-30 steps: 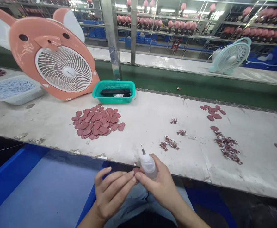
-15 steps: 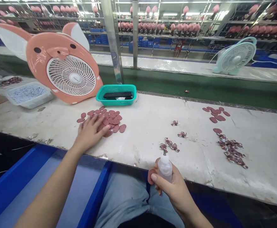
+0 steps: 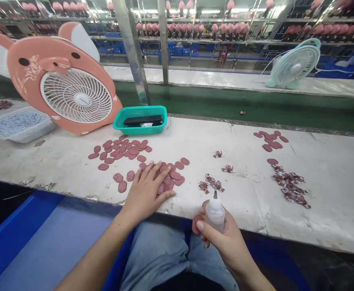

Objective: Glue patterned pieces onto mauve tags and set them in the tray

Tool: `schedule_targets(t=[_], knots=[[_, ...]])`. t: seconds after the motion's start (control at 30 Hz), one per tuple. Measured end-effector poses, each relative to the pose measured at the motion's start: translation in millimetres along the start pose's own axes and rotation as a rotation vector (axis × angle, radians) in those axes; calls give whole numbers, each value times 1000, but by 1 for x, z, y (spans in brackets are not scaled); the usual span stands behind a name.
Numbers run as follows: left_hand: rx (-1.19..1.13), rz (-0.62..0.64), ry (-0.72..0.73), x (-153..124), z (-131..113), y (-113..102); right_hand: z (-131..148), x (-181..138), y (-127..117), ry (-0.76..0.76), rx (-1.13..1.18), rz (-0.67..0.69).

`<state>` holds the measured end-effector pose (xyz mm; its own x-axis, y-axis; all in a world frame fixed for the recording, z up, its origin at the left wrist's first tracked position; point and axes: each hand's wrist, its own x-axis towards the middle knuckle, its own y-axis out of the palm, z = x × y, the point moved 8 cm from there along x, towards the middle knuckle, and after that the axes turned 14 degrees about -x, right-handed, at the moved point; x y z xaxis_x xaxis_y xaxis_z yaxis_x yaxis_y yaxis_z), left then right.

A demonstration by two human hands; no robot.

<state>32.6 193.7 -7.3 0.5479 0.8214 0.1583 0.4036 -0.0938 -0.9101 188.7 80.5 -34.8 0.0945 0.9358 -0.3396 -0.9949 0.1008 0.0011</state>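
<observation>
Maroon oval pad (image 3: pixel 196 224) pinched by the thumb against the side of a translucent plastic squeeze bottle (image 3: pixel 215 216), both held in the right hand (image 3: pixel 222 238) just off the front edge of the worn white table (image 3: pixel 256 212), above the lap and blue jeans (image 3: pixel 155 258). Fingers wrapped round the bottle's body, its thin metal needle tip (image 3: pixel 215 195) pointing up. Pad probably light, thin and a little flexible, its material impossible to tell from here; likely easiest to hold by the rim between thumb and finger, leaving the flat face free. Bottle apparently soft-walled and light, so best gripped round the lower body without much squeeze. Left hand (image 3: pixel 146 192) open and palm down, fingers spread, grasping nothing, resting on a loose heap of matching pads (image 3: pixel 172 178) near the table's front edge. Wider scatter of pads (image 3: pixel 119 151) farther back, toward a teal plastic basket (image 3: pixel 140 120) holding a black object (image 3: pixel 142 120). To the right, small clusters of printed pieces (image 3: pixel 211 184) and a larger cluster (image 3: pixel 289 186) below more pads (image 3: pixel 270 139). Near the back-left corner, a pink animal-shaped fan (image 3: pixel 76 91) beside a plastic tub (image 3: pixel 19 125).
</observation>
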Motion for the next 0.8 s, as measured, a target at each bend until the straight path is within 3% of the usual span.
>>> schedule_targets(t=[0.07, 0.13, 0.2, 0.3, 0.37, 0.43, 0.5, 0.57, 0.8], knots=[[-28, -30, 19, 0, 0, -7, 0, 1, -2, 3, 1, -10], [-88, -126, -1, 1, 19, -30, 0, 1, -3, 3, 3, -10], [-144, -293, -111, 3, 62, -66, 1, 2, -4, -2, 5, -10], [-81, -471, -359, 4, 148, -116, 1, 1, -6, -10, 5, -16], [-76, -427, -469, 9, 196, -126, 1, -1, -7, -9, 7, -24], [-89, -339, -504, 16, 222, -120, 0, -2, -8, -8, 14, -32], [-109, -257, -492, 22, 227, -105, 1, -3, -8, -12, 23, -37], [-136, -192, -451, 26, 216, -87, 2, -3, -7, -20, 23, -42], [-219, -108, -314, 27, 141, -46, -1, 0, -6, -21, 10, -26]])
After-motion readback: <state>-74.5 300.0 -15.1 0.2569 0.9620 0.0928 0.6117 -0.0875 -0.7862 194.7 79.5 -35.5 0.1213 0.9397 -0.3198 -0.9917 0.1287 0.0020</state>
